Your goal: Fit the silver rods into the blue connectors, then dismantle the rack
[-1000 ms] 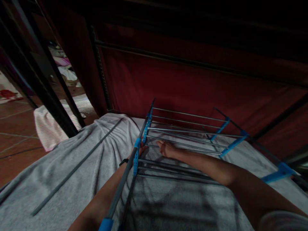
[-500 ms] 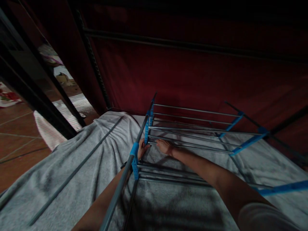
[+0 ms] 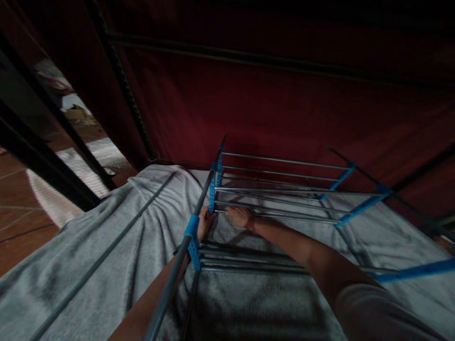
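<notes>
A rack of grey metal tubes with blue plastic connectors lies on a grey blanket [image 3: 142,237]. My left hand [image 3: 205,222] is closed at the lower end of a blue perforated connector [image 3: 212,196], partly hidden behind the near upright tube [image 3: 167,289]. My right hand [image 3: 240,217] is wrapped around the lowest metal crossbar [image 3: 284,215], a little right of that connector. Nearer to me, another blue connector [image 3: 194,248] holds several crossbars below my forearms. On the far right, blue connectors [image 3: 362,204] join the crossbars' other ends.
One loose metal tube [image 3: 106,253] lies on the blanket at the left. A dark red curtain [image 3: 249,109] hangs behind the rack, crossed by a dark metal bar [image 3: 227,54]. Dark posts [image 3: 46,163] and a striped cloth [image 3: 57,189] stand over the tiled floor at the left.
The view has shifted slightly, so the rack sits a little further left. Both hands keep their places at the connector and crossbar.
</notes>
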`<move>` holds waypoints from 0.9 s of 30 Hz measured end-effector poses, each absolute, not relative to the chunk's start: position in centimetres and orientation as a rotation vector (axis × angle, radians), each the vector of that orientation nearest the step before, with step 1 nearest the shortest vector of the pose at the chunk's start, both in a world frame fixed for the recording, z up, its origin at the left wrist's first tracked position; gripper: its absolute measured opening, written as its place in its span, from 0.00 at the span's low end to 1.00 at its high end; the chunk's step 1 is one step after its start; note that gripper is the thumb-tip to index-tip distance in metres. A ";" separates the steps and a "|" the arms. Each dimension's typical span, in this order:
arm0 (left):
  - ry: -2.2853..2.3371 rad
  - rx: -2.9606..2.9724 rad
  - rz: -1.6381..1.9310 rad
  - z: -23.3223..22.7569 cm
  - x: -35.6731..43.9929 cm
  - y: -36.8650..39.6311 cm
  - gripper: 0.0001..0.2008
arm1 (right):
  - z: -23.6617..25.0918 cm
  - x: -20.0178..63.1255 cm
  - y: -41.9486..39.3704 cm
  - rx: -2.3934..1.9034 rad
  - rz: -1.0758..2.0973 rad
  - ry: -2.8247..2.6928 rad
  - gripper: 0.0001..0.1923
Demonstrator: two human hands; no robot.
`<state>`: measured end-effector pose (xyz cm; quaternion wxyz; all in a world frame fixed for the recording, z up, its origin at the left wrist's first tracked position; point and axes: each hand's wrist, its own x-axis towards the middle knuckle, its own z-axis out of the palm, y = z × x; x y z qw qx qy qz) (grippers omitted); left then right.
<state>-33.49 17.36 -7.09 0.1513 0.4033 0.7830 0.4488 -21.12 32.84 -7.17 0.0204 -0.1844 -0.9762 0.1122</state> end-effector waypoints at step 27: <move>2.412 1.356 0.986 -9.5 -35.5 18.0 0.15 | -4.1 -11.9 34.6 -0.716 0.327 -3.072 0.27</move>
